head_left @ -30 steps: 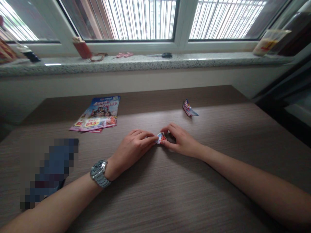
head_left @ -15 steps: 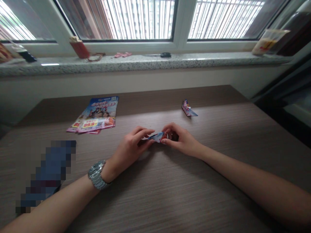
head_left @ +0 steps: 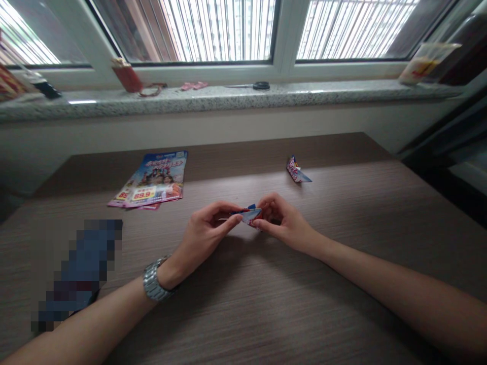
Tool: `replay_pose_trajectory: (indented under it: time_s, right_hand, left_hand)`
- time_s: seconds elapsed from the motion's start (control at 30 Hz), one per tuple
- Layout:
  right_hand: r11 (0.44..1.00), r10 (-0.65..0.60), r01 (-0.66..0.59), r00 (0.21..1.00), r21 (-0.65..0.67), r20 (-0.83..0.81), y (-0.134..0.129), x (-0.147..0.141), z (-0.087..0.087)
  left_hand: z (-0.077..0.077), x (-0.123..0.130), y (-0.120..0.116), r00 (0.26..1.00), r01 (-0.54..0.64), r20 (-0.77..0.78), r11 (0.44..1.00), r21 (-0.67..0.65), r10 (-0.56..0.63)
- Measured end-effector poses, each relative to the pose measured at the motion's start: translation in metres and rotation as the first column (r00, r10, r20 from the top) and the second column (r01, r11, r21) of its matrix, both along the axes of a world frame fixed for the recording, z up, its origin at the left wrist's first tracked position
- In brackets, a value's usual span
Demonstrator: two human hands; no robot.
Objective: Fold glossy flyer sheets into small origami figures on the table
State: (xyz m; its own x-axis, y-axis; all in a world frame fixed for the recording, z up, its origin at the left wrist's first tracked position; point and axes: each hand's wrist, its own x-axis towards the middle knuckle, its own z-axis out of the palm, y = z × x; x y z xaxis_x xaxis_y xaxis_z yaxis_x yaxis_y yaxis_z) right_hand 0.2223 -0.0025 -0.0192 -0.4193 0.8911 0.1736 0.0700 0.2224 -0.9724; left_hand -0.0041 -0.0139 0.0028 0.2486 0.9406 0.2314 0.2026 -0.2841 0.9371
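A small folded piece of printed paper [head_left: 251, 216], blue, white and red, is held between both hands over the middle of the table. My left hand [head_left: 211, 225], with a metal watch at its wrist, pinches its left end between thumb and fingers. The thumb and bent fingers of my right hand [head_left: 283, 221] grip the right end. Behind it to the right, a similar folded paper piece [head_left: 297, 171] stands on the wooden table [head_left: 243, 304], touched by neither hand.
Printed flyers [head_left: 155, 180] lie stacked at the back left. A blurred-out dark blue object [head_left: 81, 268] is near my left forearm. On the stone windowsill [head_left: 213, 101] are scissors [head_left: 261, 85], a red container [head_left: 128, 77] and a plastic cup [head_left: 420, 68].
The held paper has turned, showing a flatter triangular face and a blue tip on top. My left thumb now presses on its front. The view has shifted slightly.
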Motion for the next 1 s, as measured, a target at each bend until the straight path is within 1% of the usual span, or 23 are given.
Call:
replay_pose_trajectory:
  time_s: [0.17,0.23,0.3,0.37,0.47,0.67,0.83,0.87,1.0]
  right_hand:
    - [0.999,-0.013,0.014,0.999,-0.038,0.041,-0.0030,-0.0004,0.0025]
    - [0.997,-0.020,0.021,1.000,-0.068,0.023,-0.0032,-0.0008,0.0030]
    - [0.994,0.000,-0.002,1.000,-0.109,-0.017,-0.0027,-0.0012,0.0032]
    - [0.987,0.044,-0.052,0.998,-0.155,-0.050,-0.0021,-0.0017,0.0035]
    - [0.976,0.083,-0.093,0.995,-0.195,-0.059,-0.0022,-0.0024,0.0052]
    - [0.983,0.032,-0.045,0.997,-0.177,-0.074,-0.0042,-0.0030,0.0079]
    - [0.988,0.006,-0.009,1.000,-0.155,-0.025,-0.0029,-0.0020,0.0060]
    - [0.989,-0.005,0.003,1.000,-0.151,-0.017,-0.0024,-0.0016,0.0054]
    - [0.988,-0.026,0.021,0.999,-0.154,-0.036,-0.0001,0.0001,0.0036]
  left_hand:
    - [0.0003,-0.0011,0.0007,0.999,-0.028,0.020,0.999,-0.020,0.028]
    - [0.0008,-0.0013,0.0001,0.999,-0.026,0.030,0.999,-0.028,0.027]
    - [0.0014,-0.0012,-0.0011,0.999,-0.022,0.040,0.999,-0.030,0.023]
    - [0.0017,-0.0008,-0.0027,0.999,-0.013,0.040,1.000,-0.028,0.014]
    - [0.0015,0.0000,-0.0049,1.000,0.001,0.030,1.000,-0.025,-0.001]
    - [-0.0010,-0.0003,-0.0047,0.999,-0.001,0.036,0.998,-0.068,0.003]
    - [-0.0032,-0.0016,-0.0032,0.999,0.002,0.043,0.992,-0.125,0.003]
    - [-0.0038,-0.0020,-0.0029,0.999,-0.004,0.050,0.991,-0.135,0.010]
    - [-0.0058,-0.0035,-0.0008,0.993,0.036,0.121,0.982,-0.188,-0.013]
